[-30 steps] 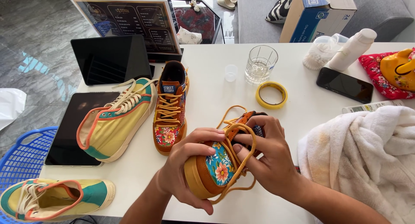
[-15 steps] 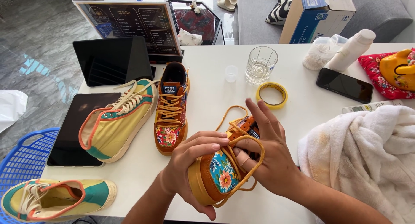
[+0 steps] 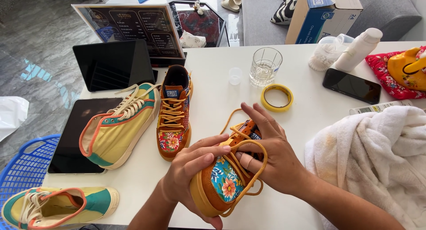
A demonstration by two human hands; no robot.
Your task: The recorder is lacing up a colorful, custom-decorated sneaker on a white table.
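- Orange floral sneaker [image 3: 224,183] — held just above the white table [image 3: 213,101] near its front edge, tipped on its side with the toe toward the person, so the lacing faces up between the two hands.
- Left hand [image 3: 188,176] cups the toe and sole from below, fingers curled over the floral side panel and pressed against it; this looks like a steadying hold that keeps the shoe from turning.
- Right hand [image 3: 270,161] lies over the tongue end, fingers spread, with a loop of orange lace [image 3: 257,168] running round them; the thumb and a bent finger seem to pinch the lace against the shoe, likely to keep it taut.
- Both forearms come in from the table's front edge, wrists bent inward toward the shoe.
- Just behind and to the left of the held shoe stands its matching sneaker [image 3: 174,112], upright and laced.
- Further left of that, a yellow high-top [image 3: 117,125] leans across a dark tablet [image 3: 73,136]; a second yellow shoe [image 3: 57,205] lies at the table's front left corner, beside a blue basket [image 3: 22,168].
- Behind the held shoe — a tape roll [image 3: 276,97], a glass [image 3: 265,66] and a small clear cap [image 3: 235,75].
- To its right lies a white towel [image 3: 372,159], with a black phone [image 3: 351,85] beyond it.
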